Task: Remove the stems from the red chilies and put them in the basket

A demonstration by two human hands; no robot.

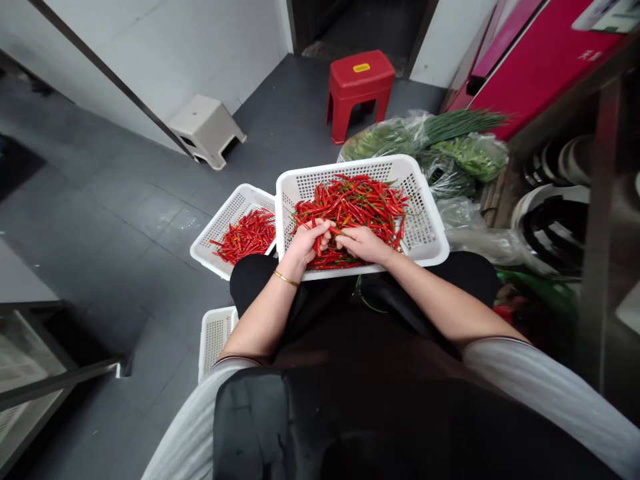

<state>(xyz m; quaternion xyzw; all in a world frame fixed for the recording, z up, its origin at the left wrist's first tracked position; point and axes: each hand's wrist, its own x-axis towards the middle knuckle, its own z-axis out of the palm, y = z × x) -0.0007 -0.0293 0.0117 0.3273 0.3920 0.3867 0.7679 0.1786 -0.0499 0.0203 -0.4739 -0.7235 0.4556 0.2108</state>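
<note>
A white plastic basket [425, 230] rests on my lap, heaped with red chilies [367, 200] that have green stems. Over its near side, my left hand [311, 241] is closed around a few red chilies, and a gold bracelet circles that wrist. Close beside it, my right hand [364, 244] pinches the green stem end of a red chili [335, 231], which lies between the two hands. A second white basket [213, 230] stands lower at the left, with red chilies [247, 237] in it that show hardly any stems.
Part of another white basket [216, 337] shows by my left leg. Ahead are a red stool [361, 90] and a pale stool [207, 130]. Bagged greens [473, 155] lie at the right, before a pink cabinet [555, 63] and a shelf of stacked dishes [553, 227].
</note>
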